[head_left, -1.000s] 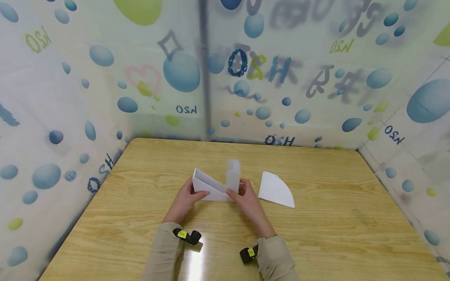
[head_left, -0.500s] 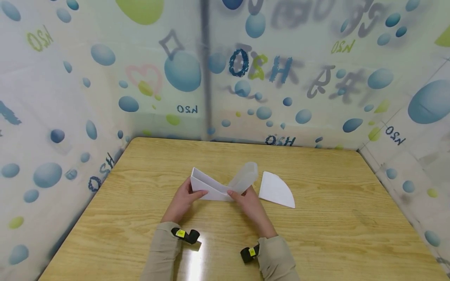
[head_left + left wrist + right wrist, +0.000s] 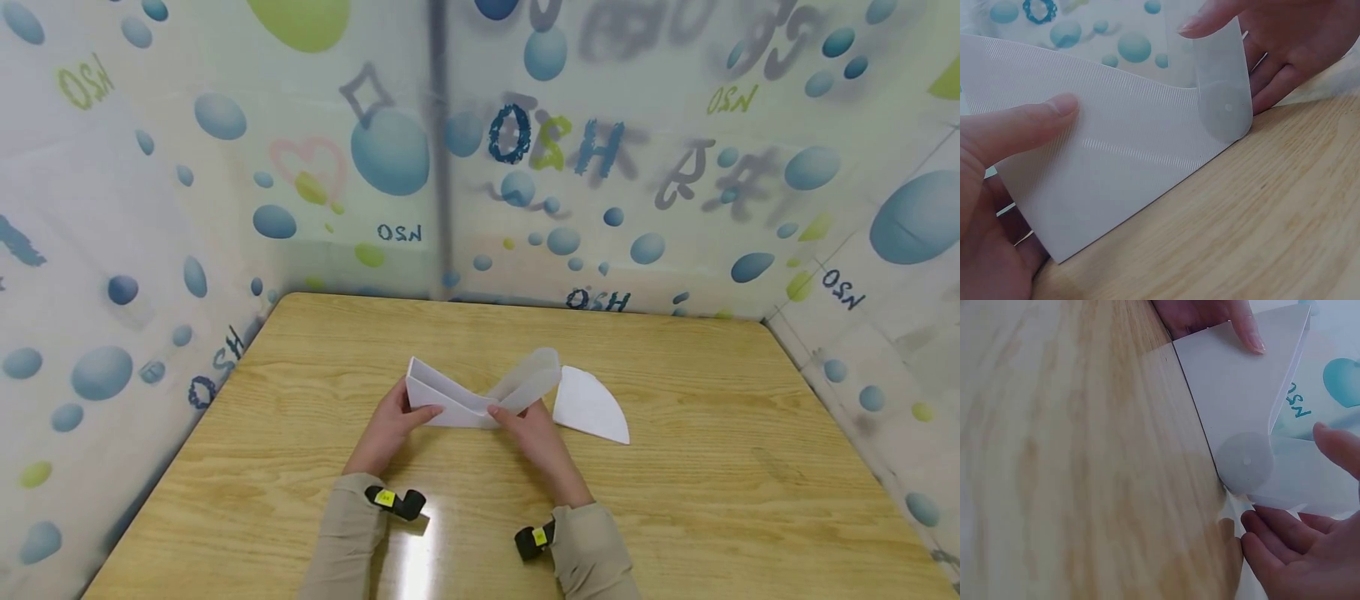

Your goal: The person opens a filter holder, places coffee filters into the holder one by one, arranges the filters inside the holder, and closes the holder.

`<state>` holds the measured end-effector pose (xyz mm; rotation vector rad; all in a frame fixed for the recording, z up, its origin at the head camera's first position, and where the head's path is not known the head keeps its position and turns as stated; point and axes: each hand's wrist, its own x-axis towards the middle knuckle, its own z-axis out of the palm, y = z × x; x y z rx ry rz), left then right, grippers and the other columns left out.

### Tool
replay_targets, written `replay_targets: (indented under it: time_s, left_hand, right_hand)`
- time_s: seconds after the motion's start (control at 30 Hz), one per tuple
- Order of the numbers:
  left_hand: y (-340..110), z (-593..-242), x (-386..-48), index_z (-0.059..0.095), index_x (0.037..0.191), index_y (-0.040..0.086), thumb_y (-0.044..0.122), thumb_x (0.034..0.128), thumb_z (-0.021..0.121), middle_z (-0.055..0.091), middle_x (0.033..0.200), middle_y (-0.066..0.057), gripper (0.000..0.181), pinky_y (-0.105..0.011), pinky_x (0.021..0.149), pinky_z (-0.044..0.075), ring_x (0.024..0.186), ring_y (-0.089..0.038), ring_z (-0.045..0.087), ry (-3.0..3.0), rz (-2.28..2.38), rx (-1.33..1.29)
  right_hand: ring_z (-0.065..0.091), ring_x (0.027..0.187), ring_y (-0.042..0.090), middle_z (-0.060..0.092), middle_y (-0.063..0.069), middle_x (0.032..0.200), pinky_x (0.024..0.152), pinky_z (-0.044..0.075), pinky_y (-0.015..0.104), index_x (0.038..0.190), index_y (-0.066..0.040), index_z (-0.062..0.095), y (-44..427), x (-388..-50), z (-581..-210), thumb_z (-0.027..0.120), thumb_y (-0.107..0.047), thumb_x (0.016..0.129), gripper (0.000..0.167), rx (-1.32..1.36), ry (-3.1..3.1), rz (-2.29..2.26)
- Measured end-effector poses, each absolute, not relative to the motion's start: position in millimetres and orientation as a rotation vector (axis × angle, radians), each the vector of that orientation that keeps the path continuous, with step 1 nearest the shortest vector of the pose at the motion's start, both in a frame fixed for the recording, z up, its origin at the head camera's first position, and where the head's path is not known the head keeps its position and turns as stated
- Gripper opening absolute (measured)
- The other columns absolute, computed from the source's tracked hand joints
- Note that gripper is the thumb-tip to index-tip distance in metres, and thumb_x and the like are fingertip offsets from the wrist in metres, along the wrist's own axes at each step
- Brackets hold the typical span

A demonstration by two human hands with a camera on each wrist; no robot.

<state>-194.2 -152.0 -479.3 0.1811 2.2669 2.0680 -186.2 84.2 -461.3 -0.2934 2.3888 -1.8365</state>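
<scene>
A white wedge-shaped folding case (image 3: 461, 415) stands on its long edge on the table, its ridged near side facing me in the left wrist view. At its right end, a translucent U-shaped arm (image 3: 534, 379) is joined by a round pivot (image 3: 1247, 461) and leans up to the right. My left hand (image 3: 388, 427) grips the case's left end, thumb (image 3: 1060, 106) on the near panel and fingers round the end edge. My right hand (image 3: 534, 429) holds the arm near the pivot, its fingers (image 3: 1285, 537) partly hidden in the head view.
A flat white quarter-circle piece (image 3: 591, 406) lies on the wooden table (image 3: 720, 467) just right of my right hand. A patterned wall covering (image 3: 480, 167) rises behind the table's far edge and along both sides.
The translucent arm has swung from nearly upright to leaning right, toward the quarter-circle piece. My left hand and the case's body have barely moved.
</scene>
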Motion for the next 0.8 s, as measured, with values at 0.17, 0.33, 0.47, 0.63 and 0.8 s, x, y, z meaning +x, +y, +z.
replay_targets:
  time_s: [0.17, 0.33, 0.47, 0.63, 0.8]
  left_hand:
    - [-152, -480, -195, 0.049, 0.116, 0.016, 0.033, 0.0728, 0.073, 0.056, 0.109, -0.007, 0.052, -0.036, 0.083, 0.042, 0.099, -0.021, 0.053, 2.256, 2.081, 0.188]
    - [-152, -481, -194, 0.049, 0.116, 0.015, 0.032, 0.0731, 0.073, 0.056, 0.108, -0.007, 0.052, -0.035, 0.083, 0.042, 0.098, -0.021, 0.053, 2.264, 2.081, 0.187]
    - [-152, -480, -195, 0.049, 0.116, 0.016, 0.032, 0.0727, 0.073, 0.056, 0.108, -0.006, 0.052, -0.035, 0.083, 0.042, 0.099, -0.021, 0.053, 2.274, 2.075, 0.176]
    - [-152, -479, -195, 0.049, 0.116, 0.016, 0.033, 0.0725, 0.073, 0.056, 0.109, -0.007, 0.053, -0.036, 0.083, 0.042, 0.099, -0.022, 0.052, 2.275, 2.068, 0.178]
    - [-152, -478, -195, 0.049, 0.117, 0.016, 0.032, 0.0724, 0.073, 0.056, 0.109, -0.007, 0.053, -0.035, 0.084, 0.041, 0.099, -0.021, 0.052, 2.262, 2.066, 0.16]
  right_hand:
    - [0.05, 0.096, 0.018, 0.054, 0.003, 0.105, 0.085, 0.039, 0.037, 0.113, -0.011, 0.049, 88, -188, -461, 0.064, -0.033, 0.082, 0.041, -0.268, 2.334, -1.849]
    - [0.05, 0.094, 0.02, 0.055, 0.009, 0.105, 0.085, 0.038, 0.038, 0.112, -0.003, 0.051, 91, -184, -447, 0.065, -0.019, 0.082, 0.037, -0.275, 2.28, -1.856]
    - [0.049, 0.097, 0.021, 0.053, 0.014, 0.11, 0.087, 0.037, 0.04, 0.116, 0.001, 0.048, 92, -178, -434, 0.063, -0.013, 0.084, 0.038, -0.269, 2.256, -1.857]
    - [0.048, 0.102, 0.023, 0.053, 0.013, 0.113, 0.089, 0.037, 0.041, 0.118, 0.0, 0.048, 96, -176, -431, 0.06, -0.009, 0.085, 0.037, -0.234, 2.279, -1.834]
    - [0.047, 0.108, 0.027, 0.051, 0.014, 0.116, 0.091, 0.037, 0.042, 0.119, 0.002, 0.047, 100, -178, -436, 0.058, -0.002, 0.083, 0.038, -0.254, 2.309, -1.831]
